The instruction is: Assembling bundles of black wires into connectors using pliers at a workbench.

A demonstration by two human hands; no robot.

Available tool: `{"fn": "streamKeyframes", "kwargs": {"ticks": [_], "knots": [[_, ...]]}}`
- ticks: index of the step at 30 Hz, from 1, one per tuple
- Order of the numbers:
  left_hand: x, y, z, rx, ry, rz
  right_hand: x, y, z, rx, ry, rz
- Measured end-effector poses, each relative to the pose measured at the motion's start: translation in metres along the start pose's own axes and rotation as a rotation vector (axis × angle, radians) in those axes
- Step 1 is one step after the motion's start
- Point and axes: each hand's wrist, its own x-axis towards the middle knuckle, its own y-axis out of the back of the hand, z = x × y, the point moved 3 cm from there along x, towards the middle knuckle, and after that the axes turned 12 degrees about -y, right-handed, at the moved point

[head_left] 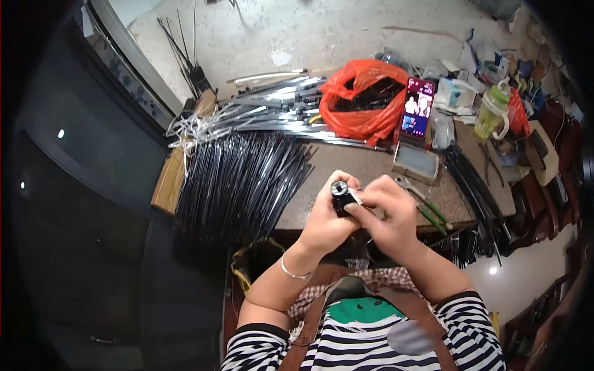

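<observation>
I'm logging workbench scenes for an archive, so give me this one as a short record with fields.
Left hand: the left hand grips a short black cylinder, pale ring-shaped end facing up
Right hand: the right hand has its fingertips at the cylinder, by a small pale strip; whether it pinches the strip is unclear
Left of hands: dense spread of thin black rods
Beyond hands: open red plastic bag, lit smartphone
Right of hands: green-handled tool, yellow-green bottle
</observation>
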Motion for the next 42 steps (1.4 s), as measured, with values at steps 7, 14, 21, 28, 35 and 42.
{"fn": "streamKeyframes", "kwargs": {"ticks": [7,14,21,28,35,42], "knots": [[-0.022,0.016,-0.016,0.431,-0.109,0.009,-0.009,-0.006,0.022,-0.208,0.216,-0.013],[-0.011,0.000,0.016,0.271,-0.268,-0.057,-0.027,0.019,0.009,0.027,0.544,-0.155],[-0.017,0.023,0.022,0.201,-0.166,0.017,-0.033,0.080,0.107,-0.982,-0.645,-0.204],[-0.002,0.012,0.013,0.251,0.033,-0.078,-0.066,0.058,0.113,-0.415,-0.627,-0.199],[-0.008,0.036,0.021,0.439,-0.080,0.094,-0.042,0.045,0.024,-0.012,-0.271,-0.466],[-0.021,0.038,0.024,0.514,-0.158,0.144,-0.034,0.045,-0.008,-0.841,0.494,-0.199]]}}
